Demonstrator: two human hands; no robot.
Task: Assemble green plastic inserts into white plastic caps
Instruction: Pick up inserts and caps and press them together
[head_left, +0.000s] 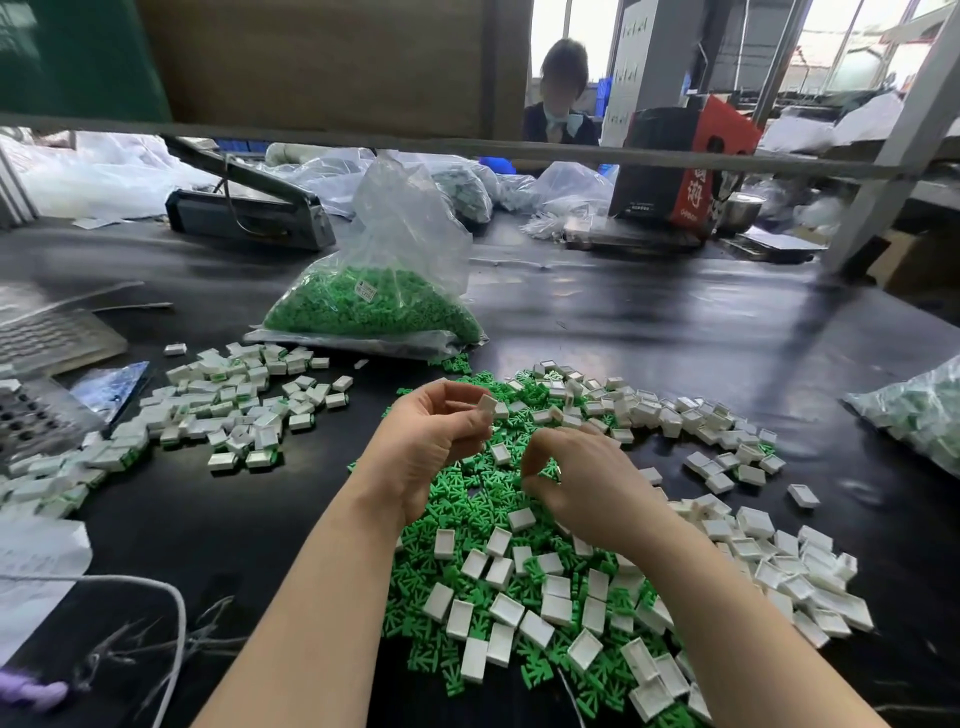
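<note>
My left hand (434, 441) is raised over the pile and pinches a white cap (487, 408) between thumb and fingers. Just to its right, my right hand (576, 480) pinches a green insert (549, 472) at its fingertips, low over the heap. Beneath both hands lies a mixed heap of loose green inserts (467, 499) and white caps (556, 608) on the black table. A pile of caps with green showing in them (228, 410) lies to the left.
A clear bag of green inserts (374, 306) stands behind the heap. Another bag of parts (919, 415) lies at the right edge. Papers and a white cord (176, 613) lie front left, a sealing machine (249, 208) at the back. A person sits across the table.
</note>
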